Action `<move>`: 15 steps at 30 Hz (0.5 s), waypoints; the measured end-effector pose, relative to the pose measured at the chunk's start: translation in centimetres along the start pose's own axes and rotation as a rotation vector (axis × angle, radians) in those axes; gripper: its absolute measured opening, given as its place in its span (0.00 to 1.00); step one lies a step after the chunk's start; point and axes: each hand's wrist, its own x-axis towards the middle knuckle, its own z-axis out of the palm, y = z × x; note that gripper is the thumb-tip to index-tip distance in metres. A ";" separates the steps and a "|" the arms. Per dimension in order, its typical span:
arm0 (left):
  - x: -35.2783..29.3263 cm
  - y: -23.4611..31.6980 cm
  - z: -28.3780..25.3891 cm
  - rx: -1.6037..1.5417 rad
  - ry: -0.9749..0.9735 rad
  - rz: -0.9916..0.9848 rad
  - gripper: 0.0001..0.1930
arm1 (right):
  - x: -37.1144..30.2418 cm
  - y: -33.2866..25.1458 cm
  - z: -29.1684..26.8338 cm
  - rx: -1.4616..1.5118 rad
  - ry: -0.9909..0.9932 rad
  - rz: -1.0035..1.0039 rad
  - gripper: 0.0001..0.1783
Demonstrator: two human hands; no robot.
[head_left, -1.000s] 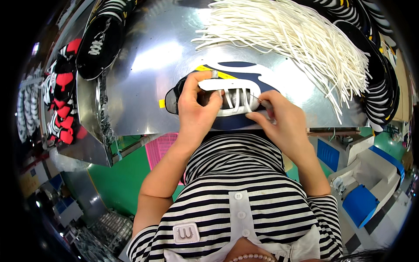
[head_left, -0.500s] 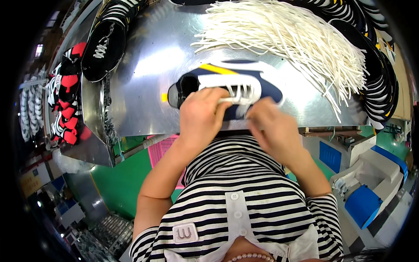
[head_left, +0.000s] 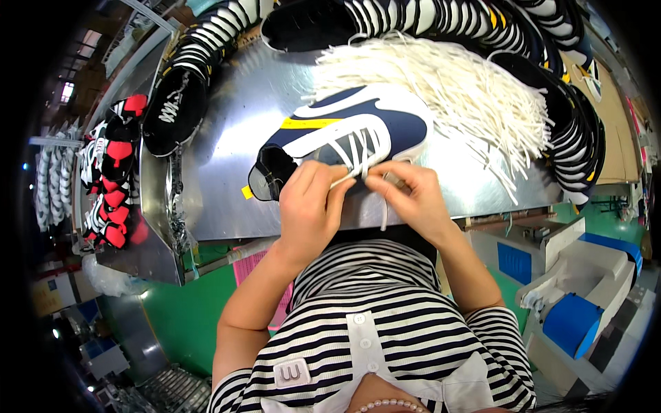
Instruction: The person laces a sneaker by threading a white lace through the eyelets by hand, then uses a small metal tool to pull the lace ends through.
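A navy and white shoe upper (head_left: 406, 127) with a yellow stripe lies on the metal table, its dark heel opening toward the left. White shoelace (head_left: 357, 153) crosses its eyelet rows. At the near edge of the lacing, my left hand (head_left: 308, 206) is closed in a pinch on a stretch of this lace. Thumb and fingers of my right hand (head_left: 413, 196) also close on the lace, close beside the left fingertips. A small greyish piece (head_left: 396, 180) shows between the right fingers; its kind cannot be made out. One loose lace end hangs below the hands.
A heap of loose white laces (head_left: 447, 89) covers the far right of the metal table (head_left: 227, 179). Nested rows of black-and-white uppers (head_left: 175, 113) curve along the left, back and right edges. Red and black uppers (head_left: 118, 162) hang beyond the left edge. A pink basket (head_left: 251, 268) stands below.
The shoe upper has turned, its toe end now farther from me and its heel nearer. My right hand has moved in beside the left, and both now pinch the lace. The view has shifted too.
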 end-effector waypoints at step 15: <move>0.7 -0.3 -0.8 -0.062 -0.033 -0.049 0.11 | -4.9 -3.8 0.5 1.093 -0.545 0.546 0.08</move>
